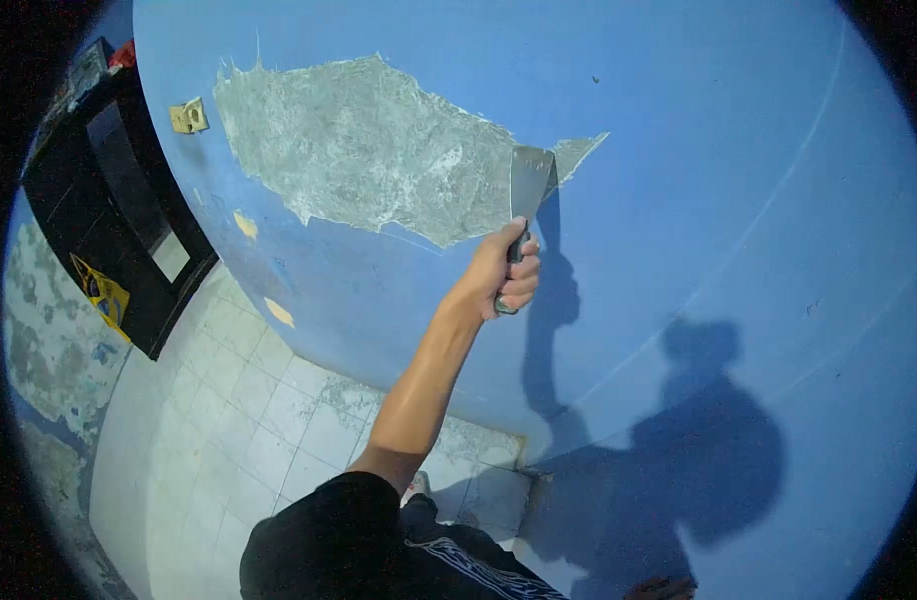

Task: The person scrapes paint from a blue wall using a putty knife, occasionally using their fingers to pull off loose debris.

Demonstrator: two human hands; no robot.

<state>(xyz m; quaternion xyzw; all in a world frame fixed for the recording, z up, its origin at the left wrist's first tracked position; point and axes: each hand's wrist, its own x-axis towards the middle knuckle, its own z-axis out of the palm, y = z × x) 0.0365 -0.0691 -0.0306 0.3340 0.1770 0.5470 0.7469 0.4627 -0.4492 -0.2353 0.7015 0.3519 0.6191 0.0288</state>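
Note:
My left hand [506, 268] is closed round the dark handle of a putty knife [532, 182], thumb laid along it and fingers curled on the right. The broad metal blade points up, over the right end of a bare grey patch [369, 150] in the blue wall [679, 200]. Ragged, pale paint edges border that patch, and a narrow point of it reaches out right of the blade. From the frame I cannot tell whether the blade presses on the wall. My right hand is out of view.
A switch plate [189, 117] sits on the wall at upper left. Beyond it stands a dark door [109, 210] with a yellow bag [103, 295]. Pale floor tiles [229, 400] run along the wall's foot, dusty near it. My shadow [714, 430] falls on the wall at right.

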